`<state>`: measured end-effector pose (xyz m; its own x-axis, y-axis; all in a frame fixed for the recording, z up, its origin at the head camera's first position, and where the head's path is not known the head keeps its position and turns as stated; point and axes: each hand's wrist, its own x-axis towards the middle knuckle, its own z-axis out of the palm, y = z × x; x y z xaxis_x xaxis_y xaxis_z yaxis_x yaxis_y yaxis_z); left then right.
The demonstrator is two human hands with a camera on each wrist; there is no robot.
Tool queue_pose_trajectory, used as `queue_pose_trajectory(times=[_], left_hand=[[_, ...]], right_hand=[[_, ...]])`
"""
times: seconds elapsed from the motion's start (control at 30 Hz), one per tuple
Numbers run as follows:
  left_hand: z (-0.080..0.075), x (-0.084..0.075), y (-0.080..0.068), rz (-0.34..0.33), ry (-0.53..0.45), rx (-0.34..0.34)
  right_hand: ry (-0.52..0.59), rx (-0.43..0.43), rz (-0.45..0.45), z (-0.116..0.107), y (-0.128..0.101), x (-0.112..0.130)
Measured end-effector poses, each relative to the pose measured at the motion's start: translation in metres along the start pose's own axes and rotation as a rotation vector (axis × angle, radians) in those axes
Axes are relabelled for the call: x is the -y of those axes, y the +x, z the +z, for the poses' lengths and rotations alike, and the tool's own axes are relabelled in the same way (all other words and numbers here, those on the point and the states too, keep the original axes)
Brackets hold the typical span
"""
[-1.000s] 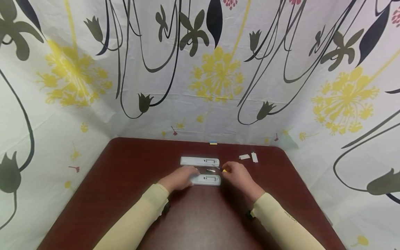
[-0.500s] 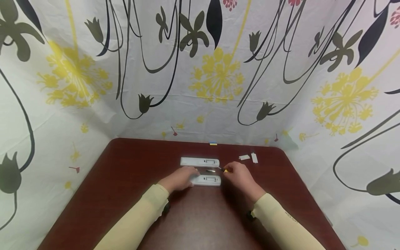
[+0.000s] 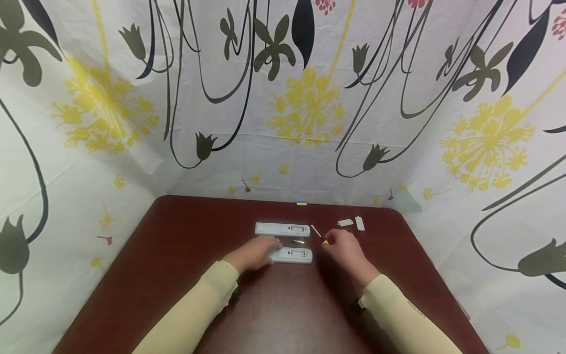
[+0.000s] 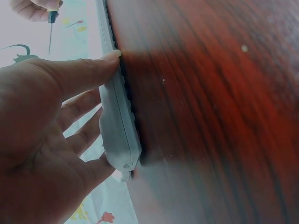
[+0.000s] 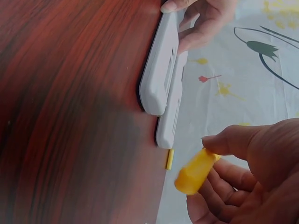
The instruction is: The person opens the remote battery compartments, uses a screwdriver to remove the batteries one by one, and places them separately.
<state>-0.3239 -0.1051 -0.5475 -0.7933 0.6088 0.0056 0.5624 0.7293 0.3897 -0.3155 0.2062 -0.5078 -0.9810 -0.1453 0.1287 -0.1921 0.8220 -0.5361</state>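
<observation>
right hand point(image 5: 261, 172) pinching a yellow screwdriver handle point(image 5: 194, 171) near the table point(image 5: 70, 116) edge — two white remotes point(image 5: 161, 70) lying just beside, left hand point(image 5: 205, 18) gripping the nearer one's far end.

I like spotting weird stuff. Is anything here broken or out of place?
Nothing looks broken. The near white remote has its battery bay open, and two small white covers lie loose near the table's far right corner.

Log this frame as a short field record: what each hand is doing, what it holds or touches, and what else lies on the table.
left hand: grips near white plastic remote
right hand: pinches yellow-handled small screwdriver, blade raised
surface: dark red wooden table
other things: second white remote; two small white pieces; small battery between remotes
</observation>
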Motion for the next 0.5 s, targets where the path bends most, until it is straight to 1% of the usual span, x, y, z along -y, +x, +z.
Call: queue_pose_trajectory(times=[0.13,0.27,0.37,0.5], left_hand=[[0.001,0.001,0.0,0.001,-0.001,-0.001],[0.001,0.001,0.001,-0.013,0.001,0.001],[0.001,0.0,0.001,-0.015,0.0,0.003],[-0.001,-0.002,0.001,-0.013,-0.002,0.004]], right_hand=[[0.013,-0.003,0.05,-0.003,-0.001,-0.003],[0.034,0.002,0.106,-0.007,-0.002,-0.005],[0.042,0.008,0.133,-0.008,-0.003,-0.007],[0.027,0.001,0.151,-0.011,-0.002,-0.01]])
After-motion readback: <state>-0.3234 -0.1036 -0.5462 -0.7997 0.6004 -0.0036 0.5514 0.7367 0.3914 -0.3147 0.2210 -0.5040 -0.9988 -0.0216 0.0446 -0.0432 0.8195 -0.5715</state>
